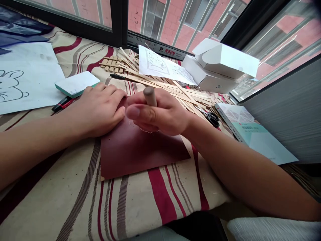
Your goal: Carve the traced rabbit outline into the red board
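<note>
A dark red board (142, 150) lies at a tilt on the striped tablecloth in front of me. My left hand (100, 110) rests flat on its upper left part, fingers stretched out. My right hand (160, 112) is over the board's upper part, closed around a tool with a round, pale handle (149, 96). The handle's blunt end sticks up between thumb and fingers, while the working tip is hidden under the hand. Faint pale marks and tiny light bits show on the board beside the right hand. Both hands are close together, thumb near thumb.
Thin wooden strips (173, 87) lie behind the board, with a printed sheet (160, 65) and a white box (215, 75). Black scissors (212, 117) and a book (260, 134) are right. A rabbit drawing (27, 80), a pen (61, 104) and a white-and-green block (77, 83) lie left.
</note>
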### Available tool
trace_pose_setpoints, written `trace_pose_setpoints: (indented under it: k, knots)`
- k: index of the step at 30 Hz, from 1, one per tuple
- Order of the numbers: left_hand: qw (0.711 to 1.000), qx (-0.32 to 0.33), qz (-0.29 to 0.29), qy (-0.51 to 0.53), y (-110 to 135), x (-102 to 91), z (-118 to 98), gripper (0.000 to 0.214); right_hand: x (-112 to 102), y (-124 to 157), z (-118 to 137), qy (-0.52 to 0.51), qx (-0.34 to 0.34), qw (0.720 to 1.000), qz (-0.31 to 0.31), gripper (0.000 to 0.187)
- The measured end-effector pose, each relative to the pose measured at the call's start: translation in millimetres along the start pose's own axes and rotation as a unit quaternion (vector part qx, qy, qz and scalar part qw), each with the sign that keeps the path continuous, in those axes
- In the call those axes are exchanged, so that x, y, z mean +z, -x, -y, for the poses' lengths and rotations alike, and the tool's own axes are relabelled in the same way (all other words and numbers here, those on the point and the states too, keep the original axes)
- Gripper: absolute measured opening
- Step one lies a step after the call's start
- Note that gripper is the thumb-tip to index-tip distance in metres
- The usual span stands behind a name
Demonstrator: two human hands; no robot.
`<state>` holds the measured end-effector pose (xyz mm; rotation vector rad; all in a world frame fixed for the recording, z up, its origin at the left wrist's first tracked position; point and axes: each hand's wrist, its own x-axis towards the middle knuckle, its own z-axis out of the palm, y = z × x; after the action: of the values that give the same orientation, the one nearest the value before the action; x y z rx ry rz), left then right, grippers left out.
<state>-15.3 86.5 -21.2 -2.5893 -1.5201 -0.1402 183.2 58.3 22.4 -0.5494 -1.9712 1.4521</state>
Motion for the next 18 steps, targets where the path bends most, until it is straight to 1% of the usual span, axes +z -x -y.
trace_pose_setpoints:
  k: [1,2,4,5,6,8,10,11,12,13,14,16,17,18]
  knots:
    - [1.0,0.0,-0.005,-0.001,0.0,0.1,-0.3,0.052,2.3,0.5,-0.6,0.001,0.0,0.999,-0.045,0.057]
    - [1.0,-0.001,-0.007,-0.003,-0.2,0.3,-0.5,0.051,5.1,0.5,-1.9,0.004,0.0,0.995,-0.103,0.057]
    - [1.0,-0.002,-0.001,-0.009,-1.0,0.6,-0.5,0.051,9.9,-1.5,-6.6,0.017,-0.002,0.973,-0.229,0.056]
    - [1.0,-0.004,0.002,-0.01,-1.5,0.8,-0.3,0.051,11.0,-3.4,-9.8,0.025,0.001,0.96,-0.28,0.056]
    - [1.0,-0.006,0.004,-0.007,-2.0,0.9,0.0,0.051,11.0,-5.8,-13.1,0.032,0.008,0.948,-0.318,0.056]
    - [1.0,-0.008,0.001,0.01,-3.0,1.1,0.8,0.052,7.9,-10.7,-19.1,0.036,0.025,0.933,-0.357,0.057]
    - [1.0,-0.009,-0.004,0.028,-3.7,1.0,1.5,0.053,3.2,-13.7,-21.8,0.02,0.043,0.929,-0.368,0.058]
    - [0.999,-0.008,-0.002,0.031,-3.8,0.8,1.6,0.054,1.4,-14.1,-21.5,0.01,0.048,0.931,-0.363,0.058]
    - [1.0,-0.006,0.002,0.029,-3.7,0.6,1.6,0.055,0.3,-13.6,-20.0,0.001,0.05,0.938,-0.344,0.057]
    - [1.0,-0.004,0.005,0.023,-3.3,0.4,1.5,0.054,0.0,-12.4,-17.7,-0.005,0.048,0.95,-0.31,0.057]
    - [1.0,-0.003,0.006,0.015,-2.7,0.4,1.4,0.053,0.2,-10.8,-14.9,-0.007,0.045,0.965,-0.259,0.055]
    - [1.0,0.0,0.006,0.007,-1.3,1.1,1.2,0.05,0.3,-7.1,-9.9,-0.011,0.034,0.993,-0.117,0.053]
    - [1.0,0.003,-0.003,0.015,-0.5,1.8,1.2,0.048,-0.7,-5.3,-8.3,-0.022,0.026,0.998,-0.047,0.052]
    - [1.0,0.006,-0.015,0.025,0.1,2.6,1.3,0.048,-2.5,-3.9,-7.6,-0.046,0.023,0.999,0.004,0.05]
